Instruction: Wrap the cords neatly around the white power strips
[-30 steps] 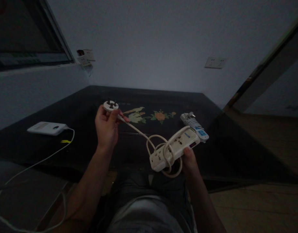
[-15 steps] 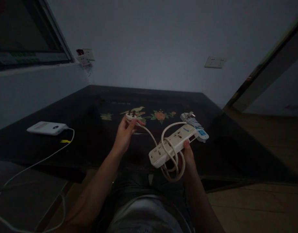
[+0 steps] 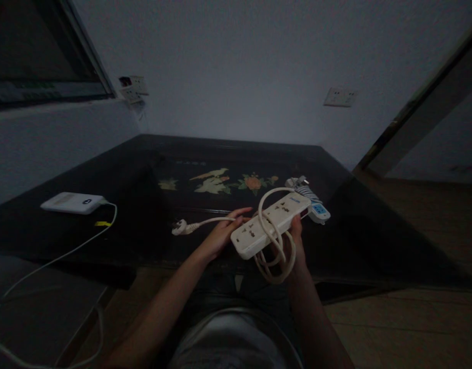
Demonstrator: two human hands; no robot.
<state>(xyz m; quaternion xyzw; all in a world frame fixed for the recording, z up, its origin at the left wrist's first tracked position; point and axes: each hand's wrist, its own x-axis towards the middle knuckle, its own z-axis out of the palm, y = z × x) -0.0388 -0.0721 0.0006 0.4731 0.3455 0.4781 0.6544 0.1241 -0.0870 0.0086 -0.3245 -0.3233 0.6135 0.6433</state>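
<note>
A white power strip [image 3: 297, 204] is tilted above the dark table, its right end gripped by my right hand [image 3: 296, 241]. Its white cord [image 3: 288, 277] loops around the strip and hangs below it. My left hand [image 3: 221, 234] is at the strip's left end, with the cord pinched between thumb and fingers; some fingertips are hidden behind the strip. From this hand the cord runs left to its plug [image 3: 180, 227], which sticks out free over the table. Just beyond my right hand lies a smaller white-and-blue power strip [image 3: 319, 211] with a striped cord wrapped around it.
The dark table [image 3: 143, 159] has a painted bird and flower picture [image 3: 253, 183]. At left lies a white power bank-like device [image 3: 72, 203] with a white cable [image 3: 66, 252] trailing over the edge. Wall sockets [image 3: 340, 97] are at back right and more sockets [image 3: 138, 86] at back left.
My left hand has moved from the plug rightward along the cord to the strip's left end. The plug now sticks out on the left. The strip has shifted slightly left and up.
</note>
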